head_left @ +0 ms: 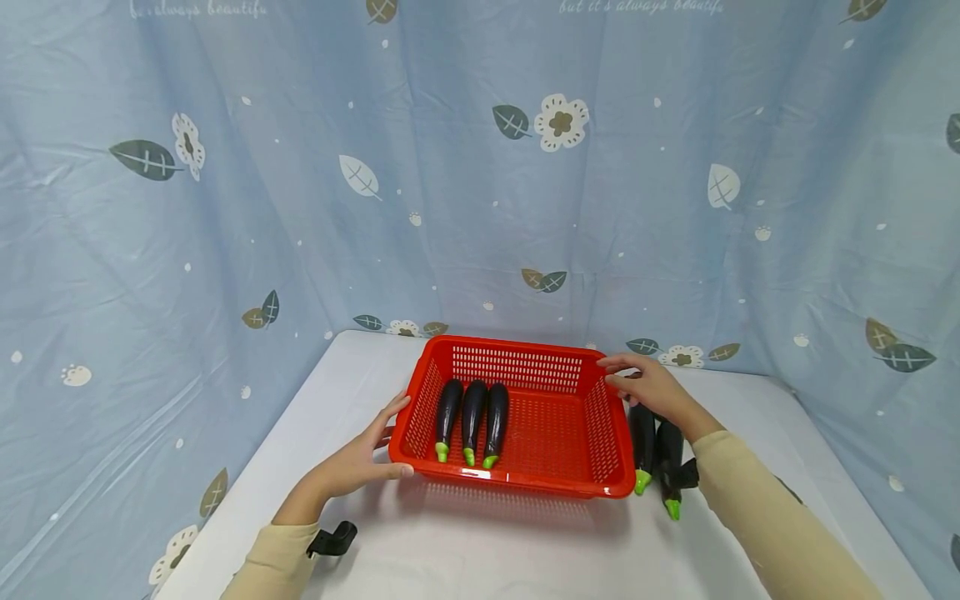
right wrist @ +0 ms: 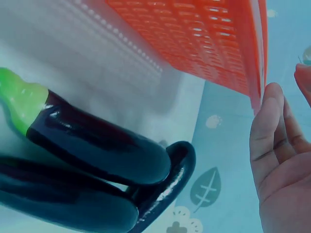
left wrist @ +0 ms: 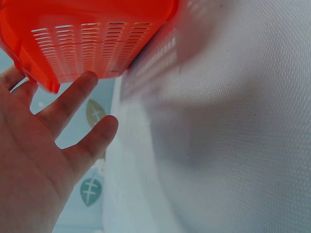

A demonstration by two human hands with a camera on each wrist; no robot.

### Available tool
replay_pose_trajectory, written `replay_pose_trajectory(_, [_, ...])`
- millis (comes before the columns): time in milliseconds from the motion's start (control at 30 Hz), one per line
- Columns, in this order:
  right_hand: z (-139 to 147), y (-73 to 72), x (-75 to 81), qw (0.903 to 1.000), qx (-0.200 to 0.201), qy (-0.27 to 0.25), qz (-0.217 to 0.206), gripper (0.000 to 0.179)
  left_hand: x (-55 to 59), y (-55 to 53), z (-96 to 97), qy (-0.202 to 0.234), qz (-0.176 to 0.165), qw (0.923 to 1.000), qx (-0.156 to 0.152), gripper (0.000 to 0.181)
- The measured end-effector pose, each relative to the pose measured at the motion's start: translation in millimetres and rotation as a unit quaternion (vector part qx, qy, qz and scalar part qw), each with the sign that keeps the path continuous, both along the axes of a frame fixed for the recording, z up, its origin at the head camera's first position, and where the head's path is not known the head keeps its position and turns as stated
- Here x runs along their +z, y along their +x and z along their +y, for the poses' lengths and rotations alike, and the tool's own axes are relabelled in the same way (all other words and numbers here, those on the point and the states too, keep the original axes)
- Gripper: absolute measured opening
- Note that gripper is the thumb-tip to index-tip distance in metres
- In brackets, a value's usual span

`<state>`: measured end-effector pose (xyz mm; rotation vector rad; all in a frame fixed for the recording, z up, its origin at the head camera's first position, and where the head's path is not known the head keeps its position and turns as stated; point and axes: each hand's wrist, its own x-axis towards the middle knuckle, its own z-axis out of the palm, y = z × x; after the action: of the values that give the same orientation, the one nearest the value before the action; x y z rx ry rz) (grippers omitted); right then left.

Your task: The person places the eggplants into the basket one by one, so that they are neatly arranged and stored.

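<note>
A red plastic basket (head_left: 551, 429) with slotted walls stands on the white table. Three dark eggplants (head_left: 473, 417) lie side by side in its left half, green stem ends toward me. My left hand (head_left: 351, 468) is at the basket's left wall, fingers spread and thumb near the front corner; the left wrist view shows the palm (left wrist: 29, 160) apart from the wall. At the far right corner, my right hand (head_left: 654, 387) touches the rim with its fingertips, thumb held away. Below it, outside the basket, lie three more eggplants (right wrist: 102, 136), one crossing behind the other two.
The white tablecloth (head_left: 450, 558) extends in front of the basket and to both sides. A blue curtain (head_left: 480, 225) with leaf and flower prints hangs behind and around the table. A black strap mount (head_left: 333, 540) sits on the left wrist.
</note>
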<state>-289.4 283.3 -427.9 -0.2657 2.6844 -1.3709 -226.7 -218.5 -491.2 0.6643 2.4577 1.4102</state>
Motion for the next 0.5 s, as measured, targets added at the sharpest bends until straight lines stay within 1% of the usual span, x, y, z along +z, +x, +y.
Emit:
replay_pose_trajectory(167, [3.8,0.9,-1.3,0.9998,-0.007,0.014,0.009,0.042,0.3,0.2,0.1,0.000,-0.004,1.0000,0.003,0.106])
replay_pose_trajectory(333, [9.7,3.5,-5.1,0.9998,-0.008,0.012,0.012,0.043,0.7,0.2,0.5,-0.004,-0.008,0.9999,0.008,0.106])
replay_pose_trajectory(500, [18.4,6.6,-12.1,0.9998,-0.012,0.009,0.015,0.045,0.2,-0.4,0.1,-0.003,-0.007,0.9999,0.007,0.106])
